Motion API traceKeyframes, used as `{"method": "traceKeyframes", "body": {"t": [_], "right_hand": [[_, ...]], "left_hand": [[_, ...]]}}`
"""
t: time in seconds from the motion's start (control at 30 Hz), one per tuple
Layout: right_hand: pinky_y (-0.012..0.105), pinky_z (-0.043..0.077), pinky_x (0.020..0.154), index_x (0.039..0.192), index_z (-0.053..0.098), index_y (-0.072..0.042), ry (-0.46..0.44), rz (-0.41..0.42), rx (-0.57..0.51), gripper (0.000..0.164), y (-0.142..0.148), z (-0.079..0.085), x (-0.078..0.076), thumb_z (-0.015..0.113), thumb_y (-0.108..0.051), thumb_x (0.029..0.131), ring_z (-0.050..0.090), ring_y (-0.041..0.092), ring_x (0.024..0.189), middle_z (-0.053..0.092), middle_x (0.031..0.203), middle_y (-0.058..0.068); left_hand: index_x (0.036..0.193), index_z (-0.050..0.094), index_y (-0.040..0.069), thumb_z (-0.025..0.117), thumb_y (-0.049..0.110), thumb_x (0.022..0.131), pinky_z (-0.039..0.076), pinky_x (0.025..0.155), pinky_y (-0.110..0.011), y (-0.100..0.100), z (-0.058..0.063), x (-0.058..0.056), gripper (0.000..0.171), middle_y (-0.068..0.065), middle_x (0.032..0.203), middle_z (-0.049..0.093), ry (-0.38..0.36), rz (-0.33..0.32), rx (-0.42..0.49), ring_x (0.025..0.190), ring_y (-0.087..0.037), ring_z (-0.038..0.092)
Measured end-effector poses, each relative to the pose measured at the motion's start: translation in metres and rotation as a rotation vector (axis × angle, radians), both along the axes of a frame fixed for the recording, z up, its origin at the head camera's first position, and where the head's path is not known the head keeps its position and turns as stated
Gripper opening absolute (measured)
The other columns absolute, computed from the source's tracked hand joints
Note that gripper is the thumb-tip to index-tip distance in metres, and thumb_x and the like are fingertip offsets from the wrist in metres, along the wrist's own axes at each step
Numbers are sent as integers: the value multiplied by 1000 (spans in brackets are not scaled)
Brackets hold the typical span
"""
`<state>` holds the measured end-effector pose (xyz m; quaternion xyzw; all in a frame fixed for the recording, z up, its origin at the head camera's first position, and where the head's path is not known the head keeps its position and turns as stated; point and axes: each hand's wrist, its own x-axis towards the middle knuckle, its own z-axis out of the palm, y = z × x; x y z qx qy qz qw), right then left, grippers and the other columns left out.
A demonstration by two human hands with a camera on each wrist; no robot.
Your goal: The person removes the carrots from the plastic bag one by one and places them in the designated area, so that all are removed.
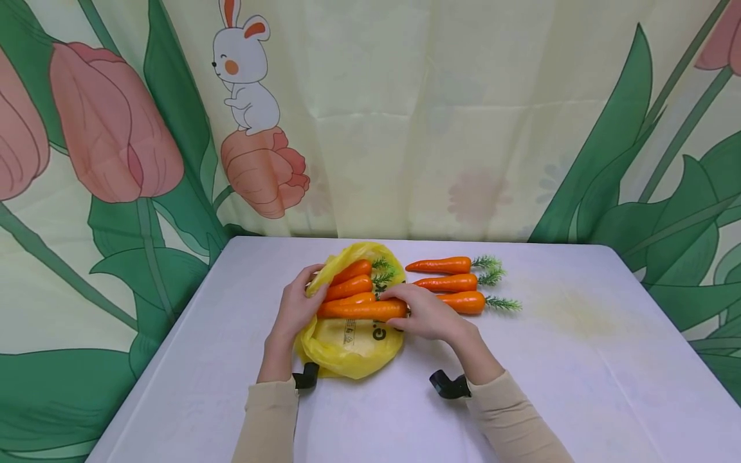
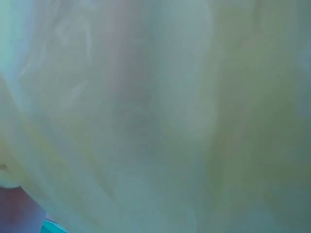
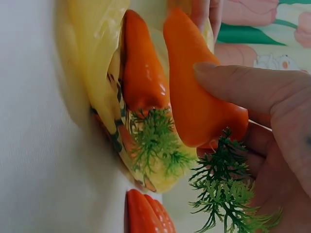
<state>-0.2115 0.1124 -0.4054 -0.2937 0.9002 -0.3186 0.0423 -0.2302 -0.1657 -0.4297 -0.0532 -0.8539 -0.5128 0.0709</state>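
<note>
A yellow plastic bag (image 1: 347,360) lies on the table with its mouth spread open. My left hand (image 1: 296,307) pinches the bag's left rim between thumb and fingers. In the left wrist view, the blurred bag film (image 2: 146,121) fills nearly everything. My right hand (image 1: 428,313) grips a toy carrot (image 1: 359,311) near its leafy end, its tip pointing left over the bag's opening. The right wrist view shows the thumb pressed on this held carrot (image 3: 189,92), green leaves (image 3: 228,189) hanging below. Other carrots (image 1: 350,287) lie inside the bag, leaves toward the right.
Right of the bag, three more carrots lie in a row on the white table (image 1: 550,386): a far one (image 1: 442,265), a middle one (image 1: 451,283) and a near one (image 1: 469,302) partly behind my right hand. A printed curtain (image 1: 463,128) hangs behind the table.
</note>
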Motion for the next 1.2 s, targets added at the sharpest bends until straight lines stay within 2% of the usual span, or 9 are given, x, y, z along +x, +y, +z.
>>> {"method": "traceKeyframes", "body": {"t": [0.47, 0.93, 1.2], "right_hand": [[43, 49, 96, 124, 66, -12, 28, 14, -10, 39, 21, 0, -2, 79, -14, 88, 58, 19, 105, 64, 120, 0], [43, 48, 97, 123, 67, -10, 82, 34, -46, 39, 46, -5, -3, 81, -12, 86, 59, 17, 107, 65, 120, -1], [41, 50, 87, 122, 68, -14, 106, 6, -7, 38, 63, -6, 0, 81, -12, 86, 57, 16, 97, 65, 119, -2]], "left_hand": [[139, 56, 15, 64, 13, 98, 52, 95, -47, -1, -1, 1, 42, -13, 124, 63, -17, 14, 6, 109, -30, 61], [140, 55, 15, 64, 14, 99, 52, 95, -46, -1, 0, 0, 42, -12, 125, 62, -25, 12, 3, 109, -30, 60], [141, 54, 17, 64, 15, 99, 53, 95, -45, 0, -1, 0, 43, -11, 127, 61, -43, 20, -1, 108, -29, 60]]}}
